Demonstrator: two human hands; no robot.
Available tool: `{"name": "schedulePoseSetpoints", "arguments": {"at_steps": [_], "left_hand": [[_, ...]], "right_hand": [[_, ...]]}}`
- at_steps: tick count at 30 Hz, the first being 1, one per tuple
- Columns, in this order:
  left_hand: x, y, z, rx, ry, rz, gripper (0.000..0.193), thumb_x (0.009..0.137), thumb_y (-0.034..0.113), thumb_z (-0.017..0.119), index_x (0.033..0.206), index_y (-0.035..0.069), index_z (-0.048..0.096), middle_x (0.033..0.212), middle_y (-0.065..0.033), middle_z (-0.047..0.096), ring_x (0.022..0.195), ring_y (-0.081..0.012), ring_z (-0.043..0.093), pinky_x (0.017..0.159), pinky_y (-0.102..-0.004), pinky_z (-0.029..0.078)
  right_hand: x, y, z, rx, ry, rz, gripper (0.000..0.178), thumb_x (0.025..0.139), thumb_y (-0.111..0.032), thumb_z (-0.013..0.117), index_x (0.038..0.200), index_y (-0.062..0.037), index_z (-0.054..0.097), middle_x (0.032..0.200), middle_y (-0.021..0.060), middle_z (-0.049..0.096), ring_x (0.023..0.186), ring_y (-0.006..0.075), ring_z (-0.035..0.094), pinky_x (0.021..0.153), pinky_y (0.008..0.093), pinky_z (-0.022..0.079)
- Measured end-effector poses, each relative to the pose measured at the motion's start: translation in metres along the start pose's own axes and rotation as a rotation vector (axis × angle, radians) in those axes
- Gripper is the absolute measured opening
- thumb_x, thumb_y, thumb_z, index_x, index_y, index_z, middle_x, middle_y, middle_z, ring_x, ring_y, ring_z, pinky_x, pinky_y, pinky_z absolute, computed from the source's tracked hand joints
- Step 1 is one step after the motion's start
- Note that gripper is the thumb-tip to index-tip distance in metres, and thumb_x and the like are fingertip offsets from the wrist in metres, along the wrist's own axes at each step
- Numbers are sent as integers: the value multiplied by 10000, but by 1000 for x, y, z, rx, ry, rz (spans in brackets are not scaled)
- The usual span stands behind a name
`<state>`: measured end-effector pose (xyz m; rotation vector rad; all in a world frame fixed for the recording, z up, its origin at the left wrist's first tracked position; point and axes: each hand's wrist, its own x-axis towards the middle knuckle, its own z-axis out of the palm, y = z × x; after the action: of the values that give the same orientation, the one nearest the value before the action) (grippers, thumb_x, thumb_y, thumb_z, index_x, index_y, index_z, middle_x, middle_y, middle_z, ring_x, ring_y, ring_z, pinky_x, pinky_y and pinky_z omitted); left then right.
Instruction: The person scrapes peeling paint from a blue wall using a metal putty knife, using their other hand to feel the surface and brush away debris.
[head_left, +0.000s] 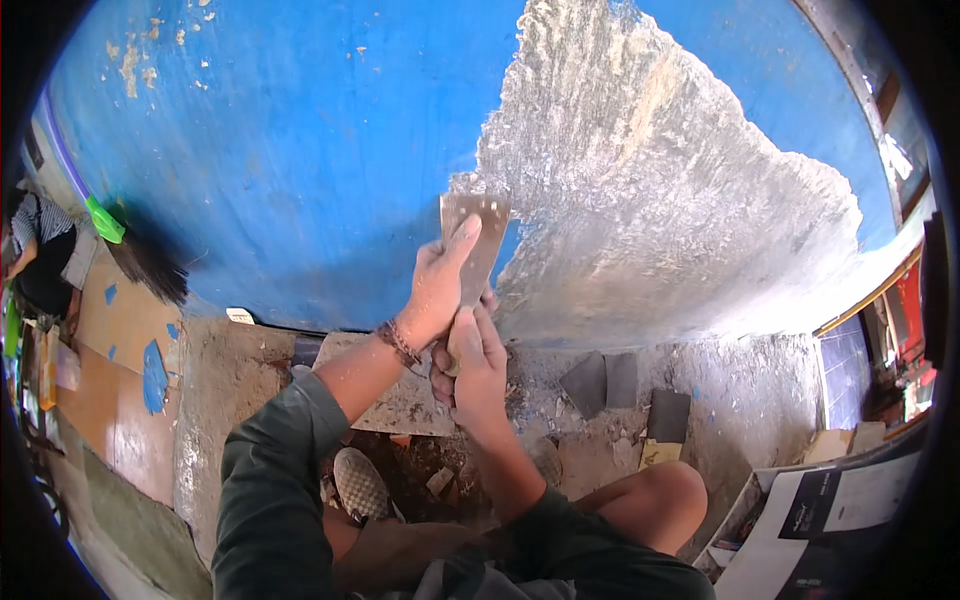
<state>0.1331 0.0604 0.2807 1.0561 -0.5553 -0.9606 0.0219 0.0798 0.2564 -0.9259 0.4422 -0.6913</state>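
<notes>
Both my hands are on one scraper (481, 255), a flat metal blade with its wide end up against the wall. My left hand (440, 280) grips the blade's side, thumb lying along its face. Lower down, my right hand (477, 365) is wrapped round the handle, which is mostly hidden by the fingers. The blade's top edge meets the border between the blue paint (330, 170) and the large bare grey patch (640, 190). That patch has a ragged, pale edge and spreads to the right.
A broom (148, 255) with dark bristles leans at the left. Grey square pieces (586, 383) and rubble lie along the wall's foot. A printed cardboard box (790, 530) stands at lower right. Blue paint flakes (154, 375) lie on the left floor. Another person (45, 255) sits at far left.
</notes>
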Motion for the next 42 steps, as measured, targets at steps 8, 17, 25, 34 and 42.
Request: {"name": "schedulePoseSetpoints", "arguments": {"at_steps": [8, 17, 25, 34, 42], "left_hand": [[-17, -5, -18, 277, -83, 134, 541, 910, 517, 454, 745, 22, 595, 615, -74, 577, 594, -135, 570, 594, -278, 475], [-10, 6, -4, 254, -71, 159, 553, 887, 496, 504, 671, -2, 611, 615, -62, 581, 551, -110, 541, 526, -253, 448], [-5, 19, -3, 276, -102, 315, 460, 897, 423, 531, 781, -13, 622, 617, -58, 577, 552, -102, 540, 516, -256, 439], [-2, 20, 6, 187, -91, 215, 495, 888, 461, 529, 715, 0, 588, 614, -55, 565, 548, -101, 528, 512, -250, 428], [-8, 0, 2, 180, -47, 194, 507, 881, 478, 535, 757, -8, 608, 627, -59, 569, 569, -101, 531, 518, -251, 432]], "right_hand": [[-1, 6, 9, -23, 46, -66, 348, 984, -298, 359, 1285, -129, 404, 622, 8, 437, 385, 59, 350, 330, 197, 273], [3, -9, 13, -1, 51, -25, 334, 985, -305, 357, 1256, -119, 419, 610, 3, 442, 386, 61, 362, 330, 198, 275], [1, -31, 26, 19, 12, 9, 359, 983, -294, 359, 1307, -141, 386, 618, 14, 433, 386, 69, 356, 336, 208, 285], [2, -32, 23, -1, 65, 8, 321, 981, -302, 368, 1256, -145, 418, 616, 14, 437, 386, 73, 363, 329, 204, 274], [0, -13, 12, -16, 85, 19, 311, 980, -322, 372, 1225, -140, 431, 612, 13, 435, 382, 71, 355, 324, 203, 268]]}}
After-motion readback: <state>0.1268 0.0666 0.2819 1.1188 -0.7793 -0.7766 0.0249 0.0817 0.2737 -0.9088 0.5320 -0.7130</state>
